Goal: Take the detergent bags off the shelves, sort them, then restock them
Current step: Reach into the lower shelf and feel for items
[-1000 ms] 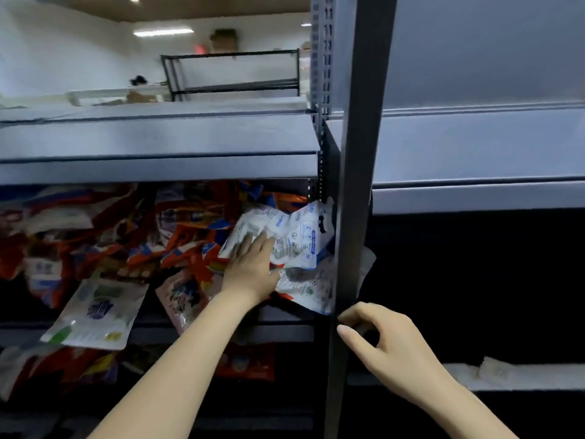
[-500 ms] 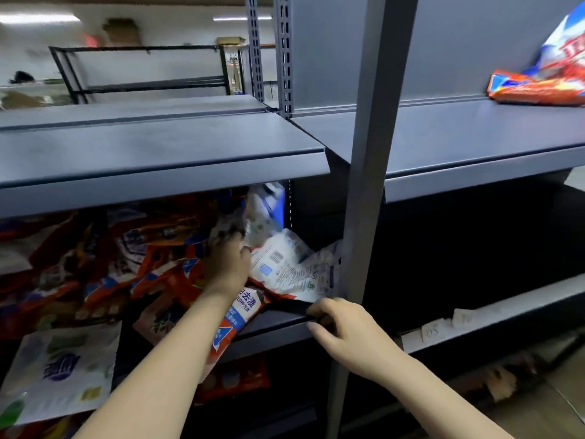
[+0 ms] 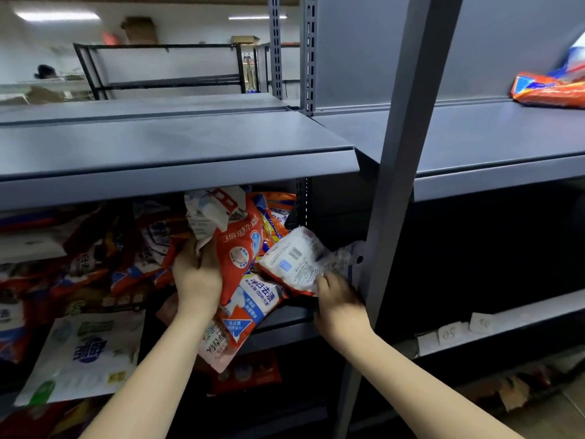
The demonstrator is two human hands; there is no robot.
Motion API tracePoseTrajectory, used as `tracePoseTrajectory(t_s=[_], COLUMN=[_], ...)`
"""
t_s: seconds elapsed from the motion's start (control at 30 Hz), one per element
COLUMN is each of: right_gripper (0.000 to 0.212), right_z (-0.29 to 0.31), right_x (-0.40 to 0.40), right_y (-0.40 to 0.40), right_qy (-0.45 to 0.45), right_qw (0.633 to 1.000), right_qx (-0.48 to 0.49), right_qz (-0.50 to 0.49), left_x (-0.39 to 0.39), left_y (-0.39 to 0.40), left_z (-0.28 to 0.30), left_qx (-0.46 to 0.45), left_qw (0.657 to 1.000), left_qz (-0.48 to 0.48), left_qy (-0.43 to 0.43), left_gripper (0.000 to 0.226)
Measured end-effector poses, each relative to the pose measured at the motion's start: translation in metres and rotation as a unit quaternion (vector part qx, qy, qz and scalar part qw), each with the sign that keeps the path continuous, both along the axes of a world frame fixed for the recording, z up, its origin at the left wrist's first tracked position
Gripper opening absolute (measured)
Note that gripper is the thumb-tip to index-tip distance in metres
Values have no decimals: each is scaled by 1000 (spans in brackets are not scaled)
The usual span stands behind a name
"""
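Two hands are engaged at the middle shelf (image 3: pixel 285 321) of a grey metal rack. The left hand (image 3: pixel 198 274) is closed around the crumpled upper part of a red detergent bag (image 3: pixel 239 248), which is held upright at the shelf front, apparently so that it can be drawn clear of the pile. The right hand (image 3: pixel 337 301) is placed at the lower edge of a white bag (image 3: pixel 296 261) lying label-side up just beside the upright post (image 3: pixel 389 191); whether its fingers are curled on the bag or only touching it cannot be told. This bag is judged to be steadied or about to be taken next.

Further detergent bags, mostly red and orange, are heaped in disorder along the shelf to the left (image 3: pixel 95 258), and a white pouch (image 3: pixel 82 353) hangs over the shelf edge. Removal is therefore judged to be at an early stage.

An upper shelf (image 3: pixel 177 147) carries nothing in view on the left bay; in the right bay one orange bag (image 3: pixel 547 91) is lying on it. Paper labels (image 3: pixel 449 334) are fixed to a lower shelf edge at right. A black frame rack (image 3: pixel 164 68) is seen in the room behind.
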State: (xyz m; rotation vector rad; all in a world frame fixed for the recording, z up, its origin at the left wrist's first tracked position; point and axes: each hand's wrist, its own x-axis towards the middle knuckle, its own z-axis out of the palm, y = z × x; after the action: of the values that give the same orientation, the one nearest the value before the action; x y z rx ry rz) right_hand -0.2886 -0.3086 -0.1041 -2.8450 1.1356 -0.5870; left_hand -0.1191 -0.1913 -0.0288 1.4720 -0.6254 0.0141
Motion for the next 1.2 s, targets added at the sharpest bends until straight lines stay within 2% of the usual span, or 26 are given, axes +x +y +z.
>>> tracePoseTrajectory(t_s=[0.1, 0.23, 0.33, 0.43, 0.5, 0.6, 0.8, 0.93, 1.07, 1.13, 1.2], right_gripper=[25, 44, 23, 36, 28, 16, 19, 18, 30, 49, 49], right_z=[-7, -12, 1, 11, 22, 45, 95, 108, 106, 106, 100], right_x=[5, 15, 24, 24, 23, 19, 13, 7, 11, 18, 32], right_y=[-4, -11, -14, -17, -13, -9, 15, 27, 24, 27, 29], right_qy=[25, 112, 130, 62, 4, -114, -209, -226, -179, -190, -183], right_qw=[998, 991, 990, 996, 997, 993, 976, 973, 983, 980, 978], right_qx=[-49, -33, -6, 40, 45, 22, -50, -40, -22, -47, -100], right_qz=[-35, -72, -61, -56, -56, -30, -16, 2, 16, 39, 32], left_x=[2, 4, 1, -2, -4, -6, -11, -12, -18, -20, -19], left_y=[9, 21, 31, 38, 41, 45, 53, 61, 66, 67, 68], left_z=[1, 7, 11, 17, 19, 21, 25, 25, 26, 24, 21], left_qx=[-2, 21, 35, 48, 53, 52, 38, 40, 46, 49, 51], left_qw=[1000, 999, 999, 998, 997, 996, 996, 996, 997, 997, 997], left_qz=[10, 24, 31, 45, 56, 60, 65, 65, 50, 49, 55], left_qy=[18, 23, 4, -18, -22, -30, -40, -34, -21, -21, -18], left_gripper=[33, 16, 19, 25, 29, 28, 29, 26, 26, 27, 29])
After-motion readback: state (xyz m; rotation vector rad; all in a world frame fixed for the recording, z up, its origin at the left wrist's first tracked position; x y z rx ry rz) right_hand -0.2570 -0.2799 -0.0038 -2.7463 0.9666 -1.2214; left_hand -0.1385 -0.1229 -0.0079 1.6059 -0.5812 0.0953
